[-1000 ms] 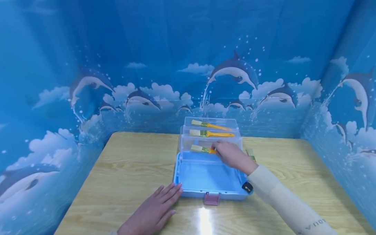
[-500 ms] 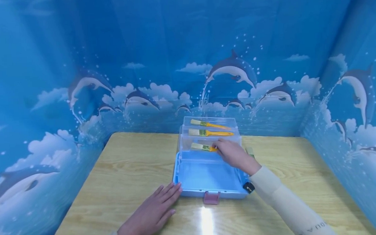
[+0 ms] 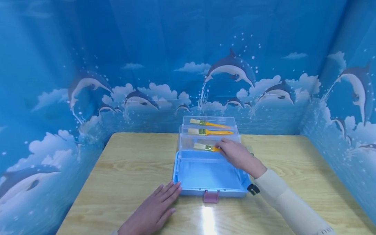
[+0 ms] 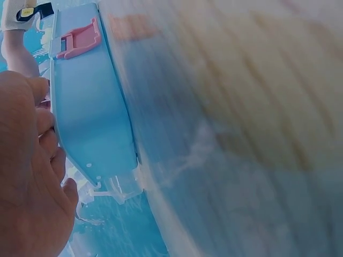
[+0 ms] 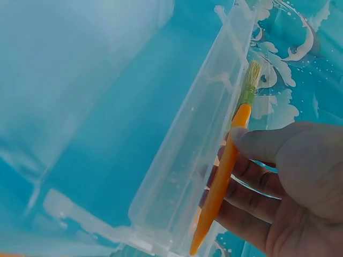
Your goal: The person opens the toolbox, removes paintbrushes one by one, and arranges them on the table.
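A light blue box (image 3: 205, 175) stands with its clear stepped trays (image 3: 189, 145) raised at the back. My right hand (image 3: 237, 155) pinches a paintbrush (image 3: 208, 148) by its orange handle at the lowest tray. In the right wrist view thumb and fingers close around this handle (image 5: 222, 176), beside the tray wall, bristles pointing away. Two more paintbrushes lie in the upper trays, a wider brush (image 3: 207, 132) below a narrower brush (image 3: 210, 123). My left hand (image 3: 151, 212) has straight fingers, their tips touching the box's front left corner; the left wrist view shows it beside the blue front wall (image 4: 91, 112).
A pink latch (image 3: 211, 197) hangs at the middle of the box's front. Another brush (image 3: 250, 150) lies right of the box, mostly hidden by my right forearm. Behind the wooden table (image 3: 130, 161) hangs a blue dolphin curtain (image 3: 161, 63).
My right hand and the brush it pinches have shifted slightly to the right along the lowest tray. The left hand stays at the corner.
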`<state>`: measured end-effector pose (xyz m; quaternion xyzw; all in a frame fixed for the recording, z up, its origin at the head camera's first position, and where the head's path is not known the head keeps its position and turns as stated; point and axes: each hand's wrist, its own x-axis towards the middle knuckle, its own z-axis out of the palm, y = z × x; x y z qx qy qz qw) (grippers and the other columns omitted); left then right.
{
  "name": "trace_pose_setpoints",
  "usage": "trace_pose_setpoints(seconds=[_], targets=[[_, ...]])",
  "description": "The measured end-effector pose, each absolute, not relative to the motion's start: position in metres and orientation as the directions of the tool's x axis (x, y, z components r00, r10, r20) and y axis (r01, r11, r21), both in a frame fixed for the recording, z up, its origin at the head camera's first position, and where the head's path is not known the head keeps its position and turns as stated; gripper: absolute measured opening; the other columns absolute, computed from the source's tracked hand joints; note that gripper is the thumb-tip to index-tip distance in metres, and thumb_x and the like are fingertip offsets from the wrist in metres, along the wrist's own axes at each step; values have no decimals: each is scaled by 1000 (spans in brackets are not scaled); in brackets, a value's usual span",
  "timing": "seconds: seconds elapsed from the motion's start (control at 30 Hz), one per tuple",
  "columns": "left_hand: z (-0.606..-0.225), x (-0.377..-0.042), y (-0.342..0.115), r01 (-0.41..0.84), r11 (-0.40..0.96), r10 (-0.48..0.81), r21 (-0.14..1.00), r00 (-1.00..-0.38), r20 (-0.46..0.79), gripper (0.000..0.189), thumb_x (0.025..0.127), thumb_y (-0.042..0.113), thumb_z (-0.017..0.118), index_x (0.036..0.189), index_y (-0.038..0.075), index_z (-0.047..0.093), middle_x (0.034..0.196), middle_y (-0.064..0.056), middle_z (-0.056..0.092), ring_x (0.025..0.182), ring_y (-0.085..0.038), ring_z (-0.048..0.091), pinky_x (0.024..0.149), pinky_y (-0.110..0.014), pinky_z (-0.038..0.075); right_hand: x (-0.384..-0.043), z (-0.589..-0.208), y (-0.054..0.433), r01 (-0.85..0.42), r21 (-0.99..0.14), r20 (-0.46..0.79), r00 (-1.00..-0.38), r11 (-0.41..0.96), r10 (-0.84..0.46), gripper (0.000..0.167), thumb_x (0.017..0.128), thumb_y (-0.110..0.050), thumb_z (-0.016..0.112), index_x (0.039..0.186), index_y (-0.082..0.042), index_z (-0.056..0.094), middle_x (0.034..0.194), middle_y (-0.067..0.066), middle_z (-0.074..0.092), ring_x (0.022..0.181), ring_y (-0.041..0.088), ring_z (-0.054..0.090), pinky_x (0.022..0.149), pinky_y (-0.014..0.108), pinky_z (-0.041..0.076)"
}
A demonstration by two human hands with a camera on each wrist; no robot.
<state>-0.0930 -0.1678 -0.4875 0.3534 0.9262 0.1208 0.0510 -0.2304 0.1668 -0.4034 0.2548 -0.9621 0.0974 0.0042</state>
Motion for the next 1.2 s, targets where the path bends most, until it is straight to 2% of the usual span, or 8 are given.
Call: trace_pose_setpoints(seconds=[0.33, 0.73, 1.2], targets=[[-489, -93, -171, 655, 715, 673, 242, -739, 13, 59, 110, 40, 39, 163, 22, 21, 171, 6, 16, 157, -19, 16, 126, -53, 22, -218, -402, 172, -488, -144, 90, -873, 861, -480, 22, 100, -13, 66, 121, -9, 70, 106, 4, 69, 92, 17, 66, 77, 34, 61], [-490, -93, -171, 675, 708, 679, 209, -731, 62, 58, 110, 38, 40, 163, 21, 23, 170, 6, 18, 156, -19, 19, 125, -53, 25, -209, -403, 185, -446, -120, 116, -893, 887, -434, 22, 101, -11, 64, 122, -9, 69, 109, 5, 67, 95, 20, 67, 77, 36, 62], [-490, -92, -172, 691, 700, 688, 181, -720, 86, 58, 110, 37, 40, 163, 20, 22, 170, 4, 17, 156, -19, 19, 125, -51, 25, -197, -404, 198, -399, -170, 230, -905, 901, -358, 31, 97, -9, 69, 127, -8, 66, 126, 11, 67, 110, 30, 68, 83, 47, 63]])
